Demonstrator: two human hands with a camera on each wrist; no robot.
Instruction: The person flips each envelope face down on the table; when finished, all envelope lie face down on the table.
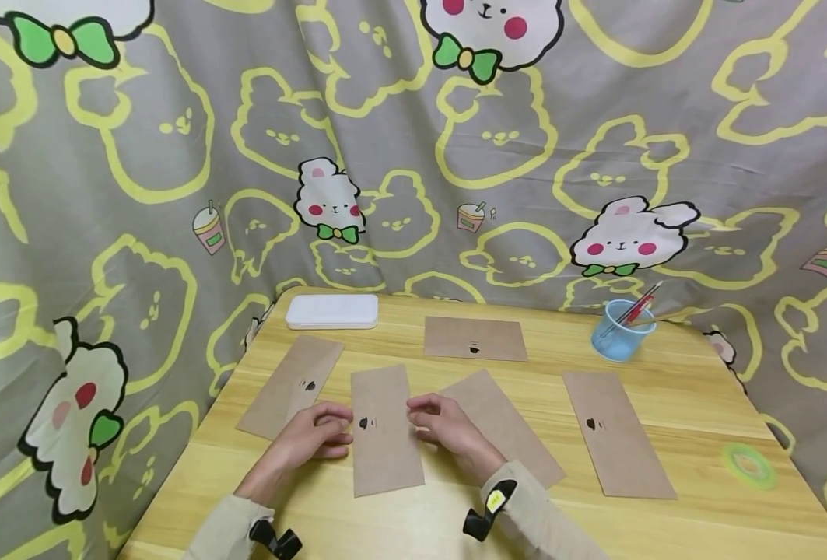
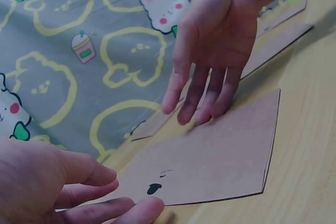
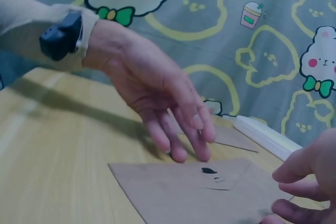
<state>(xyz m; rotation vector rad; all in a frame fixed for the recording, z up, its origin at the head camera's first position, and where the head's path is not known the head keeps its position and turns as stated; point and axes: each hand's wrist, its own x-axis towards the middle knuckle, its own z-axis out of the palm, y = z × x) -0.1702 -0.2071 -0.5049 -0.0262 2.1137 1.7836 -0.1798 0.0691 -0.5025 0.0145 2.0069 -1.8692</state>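
Note:
A brown paper envelope [image 1: 387, 463] with a small black print lies on the wooden table between both hands, its long side pointing away from me. My left hand [image 1: 315, 435] is at its left edge, fingers loosely bent and thumb apart. At the right edge is my right hand [image 1: 448, 428], its fingers relaxed and spread. The right wrist view shows a pointed flap line on this envelope [image 3: 173, 182], with the left hand's fingertips [image 3: 178, 156] right at its border. Neither hand grips anything. In the left wrist view the right hand [image 2: 220, 40] reaches down to the far edge.
Other brown envelopes lie around: one left [image 1: 287, 385], one partly under the right forearm [image 1: 511, 435], one far right [image 1: 619, 435], one at the back [image 1: 476, 338]. A white case [image 1: 332, 311], a blue cup [image 1: 619, 334] with pens and a green round sticker [image 1: 749, 465] are also there.

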